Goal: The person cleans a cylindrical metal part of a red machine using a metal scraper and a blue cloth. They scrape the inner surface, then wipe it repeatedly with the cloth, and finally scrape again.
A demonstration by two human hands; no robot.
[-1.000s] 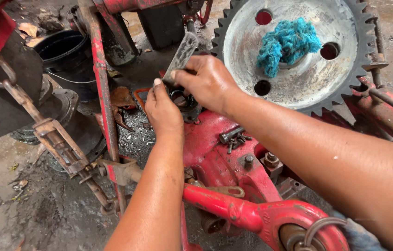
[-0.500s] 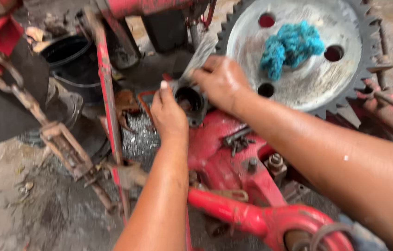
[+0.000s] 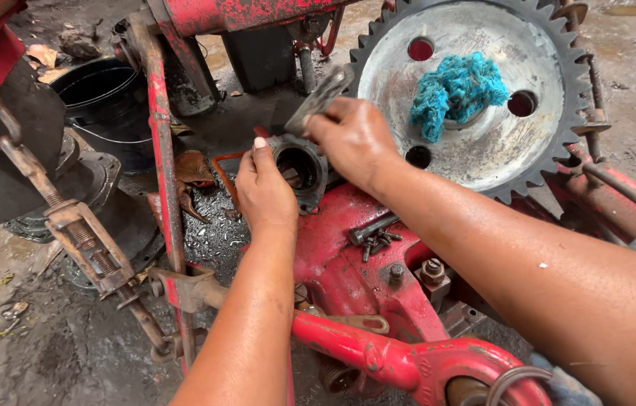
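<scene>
Round metal housing (image 3: 299,167) sits on the red machine casting (image 3: 348,256), just left of the big toothed gear (image 3: 483,98). Left hand (image 3: 264,192) steadies it, fingers curled on the rim. Right hand (image 3: 351,139) pinches a flat grey tool (image 3: 319,98), angled at the bore, likely scraping. Tool tip and bore inside are hidden. Blue rag (image 3: 457,94) lies on the gear.

Dull grey metal gear (image 3: 475,90), fuzzy teal cloth rag (image 3: 457,92)
</scene>
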